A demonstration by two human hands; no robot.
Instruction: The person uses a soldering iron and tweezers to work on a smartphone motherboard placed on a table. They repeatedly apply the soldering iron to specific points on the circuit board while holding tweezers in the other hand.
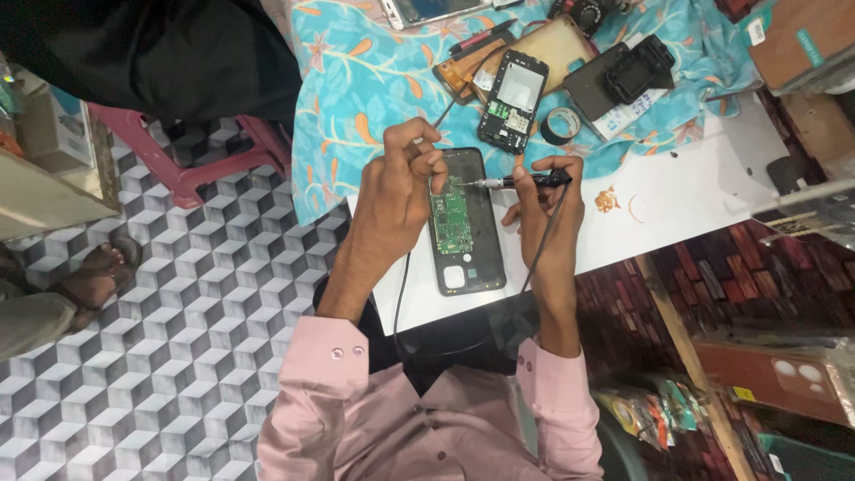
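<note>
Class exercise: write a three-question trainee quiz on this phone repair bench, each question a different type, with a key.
1. True or false: the right hand holds a pen-like tool over the opened phone.
2. The opened phone's circuit board is which colour? A red, B green, C white.
3. Fill in: the second opened phone lies on a floral ____.

Key: 1 true; 2 B; 3 cloth.

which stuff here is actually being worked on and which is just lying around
In use: opened phone with green circuit board; corded probe in right hand; thin wire in left hand.

Lying about: second opened phone, tape roll, black case, floral cloth.
</note>
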